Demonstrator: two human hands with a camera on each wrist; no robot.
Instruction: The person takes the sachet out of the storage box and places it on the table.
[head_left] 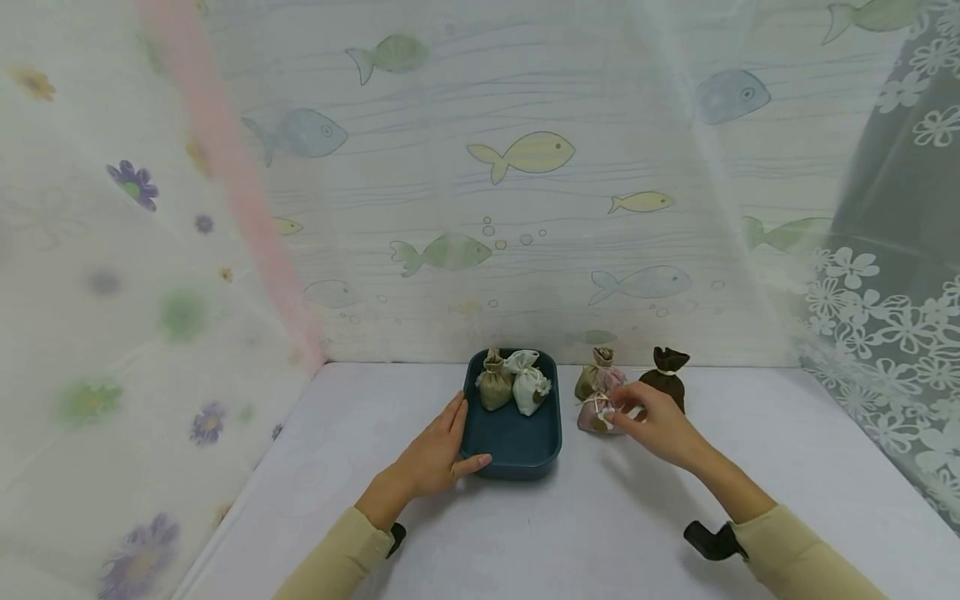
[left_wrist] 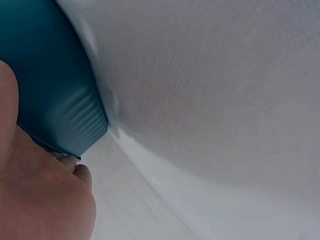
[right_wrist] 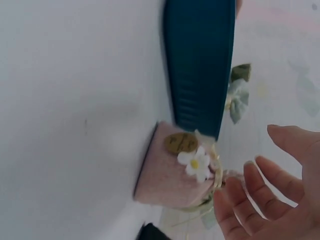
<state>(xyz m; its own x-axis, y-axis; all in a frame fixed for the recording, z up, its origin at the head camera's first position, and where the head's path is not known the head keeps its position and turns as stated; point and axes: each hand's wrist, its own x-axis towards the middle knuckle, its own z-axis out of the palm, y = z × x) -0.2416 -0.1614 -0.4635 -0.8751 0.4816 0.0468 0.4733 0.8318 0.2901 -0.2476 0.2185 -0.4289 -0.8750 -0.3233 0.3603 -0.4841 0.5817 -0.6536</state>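
Note:
My left hand (head_left: 438, 450) rests against the left side of a dark blue tray (head_left: 517, 454), fingers straight along its wall and thumb over the front rim. In the tray's far half sit a tan drawstring pouch (head_left: 495, 386) and a white drawstring pouch (head_left: 530, 392). My right hand (head_left: 660, 421) reaches to a pink drawstring pouch (head_left: 591, 419) right of the tray. In the right wrist view, the thumb and fingers of that hand are spread apart beside the neck of the pink pouch (right_wrist: 167, 175), which bears a white flower and an oval tag.
Behind the pink pouch stand an olive pouch (head_left: 587, 382) and another pinkish one (head_left: 609, 379). A dark brown pouch (head_left: 667, 382) stands farther right, partly behind my right hand. A fish-patterned curtain (head_left: 525, 250) hangs along the far edge of the white table (head_left: 570, 542).

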